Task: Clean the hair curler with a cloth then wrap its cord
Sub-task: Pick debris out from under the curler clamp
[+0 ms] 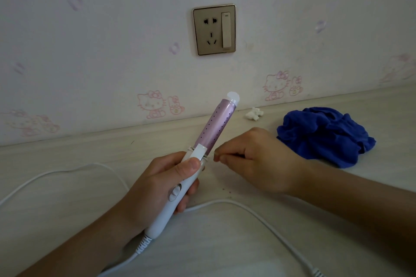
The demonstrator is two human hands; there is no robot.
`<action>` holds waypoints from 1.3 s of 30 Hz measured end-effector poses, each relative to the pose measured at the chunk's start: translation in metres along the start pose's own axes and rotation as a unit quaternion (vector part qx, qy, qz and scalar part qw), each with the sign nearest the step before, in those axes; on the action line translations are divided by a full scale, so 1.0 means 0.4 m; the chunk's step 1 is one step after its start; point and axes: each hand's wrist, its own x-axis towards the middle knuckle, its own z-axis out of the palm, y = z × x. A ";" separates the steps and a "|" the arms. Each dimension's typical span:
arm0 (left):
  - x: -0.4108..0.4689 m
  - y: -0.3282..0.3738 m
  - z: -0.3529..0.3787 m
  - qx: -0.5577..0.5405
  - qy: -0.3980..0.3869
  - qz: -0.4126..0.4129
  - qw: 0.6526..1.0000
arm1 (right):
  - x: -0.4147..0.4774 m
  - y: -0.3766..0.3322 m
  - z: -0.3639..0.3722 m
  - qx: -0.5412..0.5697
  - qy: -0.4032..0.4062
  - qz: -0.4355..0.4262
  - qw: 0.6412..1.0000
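Left grip (162, 184) clasps the hair curler (216, 126) by its handle at centre, barrel pointing to 1 o'clock. Right grip (252, 159) is pinched closed beside the hinge; contents not discernible. Take the cloth (324, 135) at 2 o'clock; wipe hinge to tip.

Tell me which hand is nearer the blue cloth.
Right. The right hand is just beside the blue cloth, apart from it; the left hand grips the hair curler farther off.
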 end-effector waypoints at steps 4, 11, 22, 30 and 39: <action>0.002 0.000 0.000 0.008 0.000 -0.008 1.000 | 0.009 0.027 -0.011 0.029 0.056 0.041 0.997; 0.002 -0.002 0.001 0.012 0.007 -0.011 1.000 | 0.020 0.082 -0.029 0.050 0.154 0.117 0.980; 0.001 -0.009 -0.003 -0.002 0.009 -0.002 1.000 | 0.011 0.034 -0.020 -0.012 0.097 0.092 0.991; -0.004 -0.003 0.004 0.017 0.012 0.012 1.000 | -0.012 -0.031 0.018 -0.039 -0.013 0.014 0.999; -0.001 -0.009 0.004 0.002 0.018 -0.004 1.000 | 0.007 0.039 -0.020 0.019 0.089 0.097 0.991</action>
